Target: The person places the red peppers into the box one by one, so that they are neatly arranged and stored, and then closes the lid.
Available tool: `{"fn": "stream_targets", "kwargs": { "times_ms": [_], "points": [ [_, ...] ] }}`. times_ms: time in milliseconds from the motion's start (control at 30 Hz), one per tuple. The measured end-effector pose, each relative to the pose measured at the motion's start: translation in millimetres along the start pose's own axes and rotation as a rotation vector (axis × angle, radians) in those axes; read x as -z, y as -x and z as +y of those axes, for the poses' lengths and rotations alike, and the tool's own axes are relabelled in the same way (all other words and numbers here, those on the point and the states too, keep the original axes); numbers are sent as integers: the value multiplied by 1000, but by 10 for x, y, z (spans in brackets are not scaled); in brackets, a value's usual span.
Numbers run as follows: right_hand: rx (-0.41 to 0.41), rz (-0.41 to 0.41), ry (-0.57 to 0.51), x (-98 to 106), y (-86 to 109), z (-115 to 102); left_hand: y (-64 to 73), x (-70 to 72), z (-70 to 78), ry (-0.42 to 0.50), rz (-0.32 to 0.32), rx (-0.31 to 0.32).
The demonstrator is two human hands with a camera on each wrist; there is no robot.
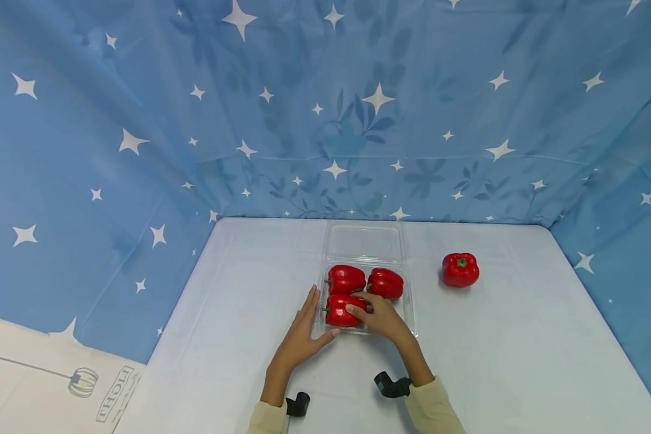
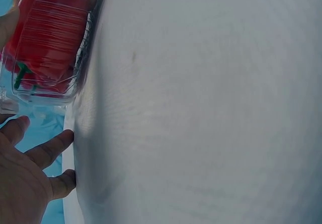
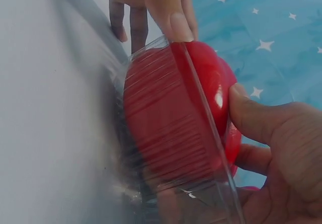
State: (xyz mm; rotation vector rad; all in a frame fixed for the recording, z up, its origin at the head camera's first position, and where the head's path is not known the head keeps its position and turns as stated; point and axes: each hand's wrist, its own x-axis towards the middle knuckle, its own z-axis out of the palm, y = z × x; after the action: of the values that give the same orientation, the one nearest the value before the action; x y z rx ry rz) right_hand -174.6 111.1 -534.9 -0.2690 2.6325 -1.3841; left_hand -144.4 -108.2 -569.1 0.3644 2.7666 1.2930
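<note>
A clear plastic clamshell box (image 1: 410, 310) holds three red bell peppers, each with a green stem. My right hand (image 1: 382, 314) grips the front-left bell pepper (image 1: 339, 310) inside the box, its thumb on top in the head view. In the right wrist view, that pepper (image 3: 214, 85) bulges above the box's rim, with the right thumb (image 3: 246, 108) pressed on it. Behind it sit another bell pepper (image 1: 347, 278) and, to the right, a third one (image 1: 386, 283). My left hand (image 1: 298, 340) is spread at the box's front-left corner, thumb tip close to the front rim, fingers along the left side.
The box's clear lid (image 1: 363, 241) is folded back flat toward the table's far edge. A fourth red bell pepper (image 1: 460, 270) stands on the white table (image 1: 521, 337) to the right of the box. Blue curtains (image 1: 304, 120) with white stars surround the table.
</note>
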Motion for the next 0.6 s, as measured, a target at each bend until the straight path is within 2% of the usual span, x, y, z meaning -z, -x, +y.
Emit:
{"fn": "stream_targets", "kwargs": {
  "times_ms": [333, 600],
  "points": [
    [-20, 22, -28, 56, 102, -25, 24, -5, -1, 19, -2, -9],
    [-34, 33, -63, 113, 140, -32, 19, -6, -1, 0, 6, -5]
  ]
}}
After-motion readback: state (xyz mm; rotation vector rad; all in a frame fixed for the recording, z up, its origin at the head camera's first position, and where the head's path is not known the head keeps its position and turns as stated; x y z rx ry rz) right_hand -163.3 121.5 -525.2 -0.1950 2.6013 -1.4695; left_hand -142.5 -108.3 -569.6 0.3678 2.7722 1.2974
